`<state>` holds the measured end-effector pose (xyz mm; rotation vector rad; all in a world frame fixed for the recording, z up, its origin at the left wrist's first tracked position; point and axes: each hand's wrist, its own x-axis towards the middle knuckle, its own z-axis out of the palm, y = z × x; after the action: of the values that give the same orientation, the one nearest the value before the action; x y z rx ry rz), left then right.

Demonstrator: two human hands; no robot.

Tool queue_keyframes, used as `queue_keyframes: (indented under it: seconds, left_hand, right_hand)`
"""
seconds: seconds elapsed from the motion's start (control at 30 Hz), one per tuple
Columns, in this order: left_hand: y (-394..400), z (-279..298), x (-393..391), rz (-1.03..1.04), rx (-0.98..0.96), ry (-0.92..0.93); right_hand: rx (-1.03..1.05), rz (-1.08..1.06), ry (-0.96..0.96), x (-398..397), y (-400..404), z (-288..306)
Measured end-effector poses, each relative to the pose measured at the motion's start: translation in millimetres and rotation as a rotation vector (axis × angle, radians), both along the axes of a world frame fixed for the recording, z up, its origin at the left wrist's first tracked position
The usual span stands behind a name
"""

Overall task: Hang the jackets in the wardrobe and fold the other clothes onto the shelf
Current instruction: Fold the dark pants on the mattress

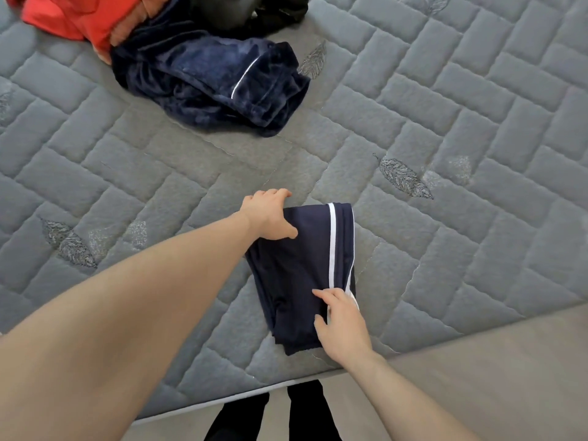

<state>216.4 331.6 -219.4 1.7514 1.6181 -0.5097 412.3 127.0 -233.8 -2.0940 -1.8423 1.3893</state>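
So there's a folded pair of navy trousers (302, 268) with a white side stripe lying on the bed's mattress (445, 122), close to the near edge where the person is standing. It's folded into a narrow, longish rectangle, with the stripe running along its right side.

The left hand (270, 218) is at the far end of the fold — thumb lying on top of the fabric, the other fingers curled over the far left corner, so it looks like it's gripping that corner of the trousers. The right hand (342, 323) is at the near end, fingers mostly straight and spread a bit, lying flat on the cloth right by the stripe. That one's pressing, not pinching, as far as I can see.

Further back on the mattress, well apart from the folded piece, there's a crumpled dark blue plush garment (210, 81) with thin white piping — fuzzy, velvety stuff. Touching its far left side is a red-orange garment (82, 17), only partly in view at the top edge. Next to that, also at the top, there's something black (280, 11) bunched up, too cut off to tell what it is.

The mattress itself is grey, quilted in a brick sort of pattern with little stitched leaves here and there. At the bottom you can see the person's dark trouser legs (270, 412) just beside the bed's edge.
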Motion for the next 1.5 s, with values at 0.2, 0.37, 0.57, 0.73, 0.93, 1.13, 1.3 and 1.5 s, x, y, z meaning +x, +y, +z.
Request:
queue_keyframes:
  seconds: [0.2, 0.37, 0.57, 0.73, 0.93, 1.13, 1.3, 1.5]
  left_hand:
    - [-22, -8, 13, -0.223, 0.101, -0.033]
    - [-68, 18, 27, -0.398, 0.380, -0.250]
    - [-158, 32, 41, -0.556, 0.607, -0.320]
    - [-210, 13, 48, -0.557, 0.189, -0.098]
    - [-221, -1, 46, -0.252, 0.120, -0.293]
    - [-213, -6, 30, 0.788, 0.338, -0.180]
    - [-219, -25, 6, 1.342, -0.263, -0.415]
    - [-222, -19, -4, 1.320, -0.527, -0.589]
  right_hand:
    - [-0.151, 0.042, 0.032, 9, 13, -10]
    - [-0.298, -0.371, 0.342, 19, 15, -8]
    - [-0.201, -1.030, 0.300, 49, 6, 0]
    - [0.010, -0.929, 0.242, 71, 3, 10]
    - [-0.166, -0.432, 0.167, 49, 21, 1]
    - [-0.343, -0.596, 0.260, 38, 22, -26]
    - [-0.439, -0.677, 0.331, 45, 12, -31]
    - [-0.480, -0.854, 0.460, 44, -17, -15]
